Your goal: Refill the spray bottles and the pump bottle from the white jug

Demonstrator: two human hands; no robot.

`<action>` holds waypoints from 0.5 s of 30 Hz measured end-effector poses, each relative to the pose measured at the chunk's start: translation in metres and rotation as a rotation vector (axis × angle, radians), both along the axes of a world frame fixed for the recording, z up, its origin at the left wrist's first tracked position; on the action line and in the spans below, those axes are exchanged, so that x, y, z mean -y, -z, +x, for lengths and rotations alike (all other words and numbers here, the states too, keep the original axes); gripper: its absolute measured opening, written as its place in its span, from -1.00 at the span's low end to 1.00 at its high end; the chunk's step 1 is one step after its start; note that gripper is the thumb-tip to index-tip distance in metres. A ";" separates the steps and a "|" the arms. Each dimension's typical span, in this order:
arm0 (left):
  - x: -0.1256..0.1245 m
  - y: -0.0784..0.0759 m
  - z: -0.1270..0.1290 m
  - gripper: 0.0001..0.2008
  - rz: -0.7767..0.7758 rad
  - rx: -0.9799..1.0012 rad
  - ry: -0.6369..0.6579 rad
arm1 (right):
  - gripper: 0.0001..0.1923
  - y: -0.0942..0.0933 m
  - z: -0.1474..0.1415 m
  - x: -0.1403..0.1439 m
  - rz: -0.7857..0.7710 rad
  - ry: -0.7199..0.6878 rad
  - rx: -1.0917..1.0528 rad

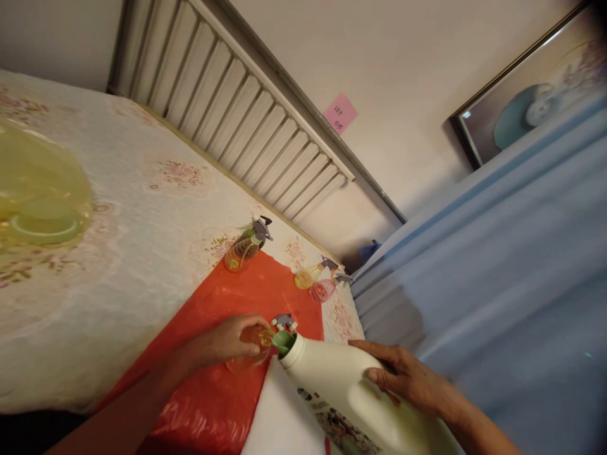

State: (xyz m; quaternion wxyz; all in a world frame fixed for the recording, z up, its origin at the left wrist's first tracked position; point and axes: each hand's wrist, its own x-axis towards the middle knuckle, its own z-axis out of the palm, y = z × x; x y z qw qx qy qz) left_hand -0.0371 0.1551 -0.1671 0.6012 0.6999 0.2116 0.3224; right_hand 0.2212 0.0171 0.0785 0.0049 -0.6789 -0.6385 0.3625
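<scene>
Bed (118,208) with red sheet (222,379) at far corner. Left hand (227,341) grip clamped on small bottle (253,347), steadying it; right hand (408,379) grip clamped on white jug (341,385), tilted, spout meeting bottle mouth.

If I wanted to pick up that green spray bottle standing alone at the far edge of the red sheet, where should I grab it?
Probably around the green spray bottle's narrow neck, just under its grey trigger head, coming from the near side. The body widens toward the base, so the neck fits a hand better, and the other bottles stand apart to the right, leaving that side open.
</scene>
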 end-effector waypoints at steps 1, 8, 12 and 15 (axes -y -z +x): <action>0.000 0.000 0.000 -0.57 -0.002 0.004 0.003 | -0.36 0.000 0.000 0.000 0.002 0.002 0.001; 0.001 -0.001 0.000 -0.56 -0.007 0.022 -0.002 | -0.38 -0.001 0.001 -0.001 0.000 -0.008 0.005; 0.002 -0.003 -0.001 -0.58 -0.006 0.026 0.000 | -0.39 -0.001 0.001 0.000 0.002 -0.010 0.004; 0.003 -0.002 -0.001 -0.58 -0.009 0.025 0.000 | -0.40 0.000 0.001 0.000 0.001 -0.007 -0.019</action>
